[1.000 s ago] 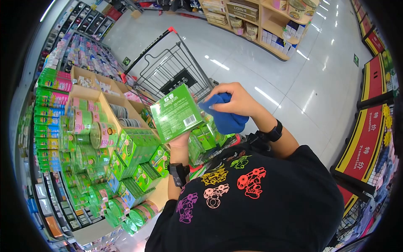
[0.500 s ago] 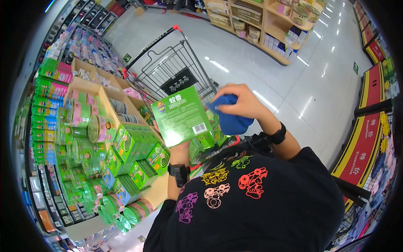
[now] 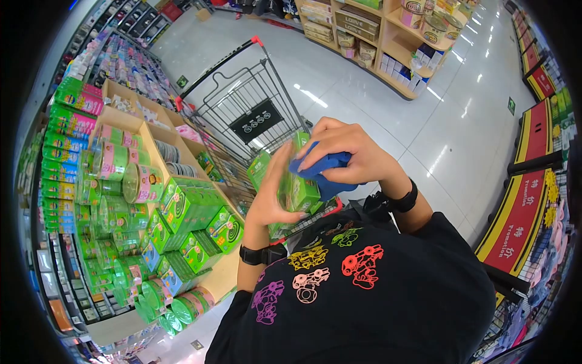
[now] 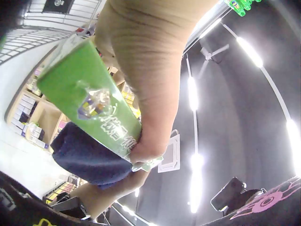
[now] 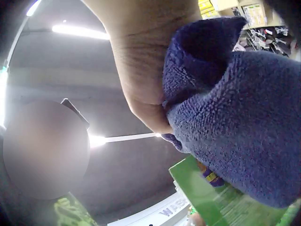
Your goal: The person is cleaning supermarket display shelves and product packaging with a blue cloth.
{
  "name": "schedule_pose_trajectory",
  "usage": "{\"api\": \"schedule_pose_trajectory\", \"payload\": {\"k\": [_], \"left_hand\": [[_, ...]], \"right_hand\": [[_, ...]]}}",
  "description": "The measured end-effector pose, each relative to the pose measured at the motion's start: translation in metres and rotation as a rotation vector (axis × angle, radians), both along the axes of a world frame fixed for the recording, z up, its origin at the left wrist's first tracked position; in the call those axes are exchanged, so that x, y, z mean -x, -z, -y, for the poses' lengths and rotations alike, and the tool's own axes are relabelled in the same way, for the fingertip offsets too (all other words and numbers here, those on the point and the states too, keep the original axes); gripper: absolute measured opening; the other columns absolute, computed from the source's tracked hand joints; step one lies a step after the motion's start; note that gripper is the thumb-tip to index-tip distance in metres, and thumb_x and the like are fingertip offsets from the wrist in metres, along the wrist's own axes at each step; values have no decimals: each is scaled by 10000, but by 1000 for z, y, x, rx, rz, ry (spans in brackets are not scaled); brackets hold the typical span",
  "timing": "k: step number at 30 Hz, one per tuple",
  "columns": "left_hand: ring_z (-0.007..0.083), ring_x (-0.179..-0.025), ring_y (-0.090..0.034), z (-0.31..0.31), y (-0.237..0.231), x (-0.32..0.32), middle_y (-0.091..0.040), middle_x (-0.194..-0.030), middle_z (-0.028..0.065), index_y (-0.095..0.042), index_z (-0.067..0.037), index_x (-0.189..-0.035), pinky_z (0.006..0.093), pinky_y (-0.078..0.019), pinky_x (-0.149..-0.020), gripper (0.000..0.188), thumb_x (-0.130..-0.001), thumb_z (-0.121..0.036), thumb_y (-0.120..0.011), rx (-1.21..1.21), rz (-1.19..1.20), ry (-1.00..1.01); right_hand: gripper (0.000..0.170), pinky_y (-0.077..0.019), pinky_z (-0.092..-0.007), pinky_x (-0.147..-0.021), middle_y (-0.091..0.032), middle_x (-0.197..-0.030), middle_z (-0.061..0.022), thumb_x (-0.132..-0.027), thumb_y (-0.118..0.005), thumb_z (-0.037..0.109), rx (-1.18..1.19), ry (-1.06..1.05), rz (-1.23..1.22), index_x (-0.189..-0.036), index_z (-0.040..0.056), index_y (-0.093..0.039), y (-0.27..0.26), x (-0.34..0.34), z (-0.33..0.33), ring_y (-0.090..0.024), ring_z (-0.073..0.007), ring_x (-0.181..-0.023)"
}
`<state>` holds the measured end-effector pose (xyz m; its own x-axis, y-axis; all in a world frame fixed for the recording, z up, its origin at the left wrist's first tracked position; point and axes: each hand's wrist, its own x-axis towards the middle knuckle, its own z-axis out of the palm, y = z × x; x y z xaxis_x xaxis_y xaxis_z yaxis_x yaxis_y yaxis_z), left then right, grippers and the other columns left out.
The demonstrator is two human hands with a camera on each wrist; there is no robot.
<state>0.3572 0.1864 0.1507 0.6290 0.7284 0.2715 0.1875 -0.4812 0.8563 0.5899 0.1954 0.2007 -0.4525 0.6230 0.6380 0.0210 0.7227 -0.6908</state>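
A green box (image 3: 304, 195) stands on edge in the left hand (image 3: 274, 193), whose thumb and fingers grip it from the left side. In the left wrist view the same box (image 4: 89, 89) shows a green printed side, with the left hand (image 4: 148, 70) round it. The right hand (image 3: 351, 151) holds a bunched blue cloth (image 3: 332, 173) against the box's right side. From the right wrist, the cloth (image 5: 235, 113) hangs from the right hand (image 5: 146, 75) and covers part of the box (image 5: 200, 188).
A shopping cart (image 3: 242, 100) stands ahead. On the left, a wooden display (image 3: 225, 273) bears green boxes, round tubs (image 3: 144, 183) and packets. Shelves (image 3: 388, 36) stand beyond the tiled floor (image 3: 364, 97); red promotion signs (image 3: 515, 224) line the right.
The left hand has turned the box from its broad printed face onto a narrow side. The right hand has brought the blue cloth left, against the box.
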Motion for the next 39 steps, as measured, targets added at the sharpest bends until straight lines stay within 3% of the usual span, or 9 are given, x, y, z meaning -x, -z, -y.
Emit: {"api": "schedule_pose_trajectory", "payload": {"k": [5,15,18,22,24,29,33,36,39], "left_hand": [[315,-1318,-265,3,6,-1,-287,-1411,191,-239,5,-1387,392,-193,-1070,1121,-470,-451,-696,119,119,-16],[301,-1318,-265,-6,31,8,-287,-1414,175,-237,-3,-1391,395,-193,-1068,1105,-502,-468,-701,184,53,-36],[288,-1319,-261,-3,36,8,-280,-1420,162,-245,-8,-1391,397,-193,-1068,1086,-535,-493,-705,318,90,-50],[267,-1282,-319,11,73,14,-339,-1387,146,-281,-24,-1381,382,-252,-1045,948,-649,-495,-656,689,328,-106],[275,-1227,-401,27,108,31,-415,-1334,151,-321,-24,-1361,377,-316,-1015,842,-707,-470,-606,902,444,-231],[312,-1096,-514,54,147,39,-505,-1237,154,-404,-66,-1302,443,-423,-921,666,-828,-534,-406,1311,1072,-564],[303,-1095,-523,64,134,42,-514,-1231,150,-436,-90,-1282,428,-418,-935,615,-856,-530,-392,1405,1245,-597],[306,-1134,-494,67,131,51,-492,-1263,144,-421,-105,-1298,436,-389,-965,642,-860,-571,-369,1493,1233,-564],[262,-1139,-488,74,161,77,-489,-1265,126,-412,-62,-1294,395,-384,-965,573,-926,-491,-321,1352,925,-700]], "right_hand": [[282,-471,-304,-707,-655,-852,3,-584,-658,62,-54,424,241,-855,138,-670,24,-2,-12,-546,-222,-801],[385,-460,-275,-652,-651,-814,-17,-574,-666,62,43,-149,22,-958,91,-669,15,-4,-10,-550,-202,-736],[418,-467,-313,-711,-654,-908,-73,-626,-638,102,307,1,95,-1044,119,-634,25,-9,-14,-583,-258,-809],[696,-488,-319,-666,-638,-820,-154,-619,-725,258,790,325,589,-1252,122,-469,102,-8,-39,-627,-266,-789],[808,-487,-341,-746,-641,-847,-187,-601,-757,315,656,1,609,-1300,111,-408,167,-9,-35,-621,-286,-856],[737,-430,-336,-881,-568,-1145,-158,-742,-699,326,1135,-636,316,-1316,10,-362,222,41,-6,-545,-221,-1022],[492,-368,-291,-962,-500,-1242,-120,-913,-502,299,1354,-762,217,-1259,-40,-415,258,63,-2,-467,-151,-1119],[465,-403,-281,-931,-529,-1210,-115,-913,-499,290,1580,-705,201,-1237,-39,-441,253,72,-8,-509,-153,-1075],[401,-456,-277,-854,-573,-1121,-100,-899,-520,255,1712,-633,37,-1185,-24,-488,259,79,-20,-562,-150,-984]]}}
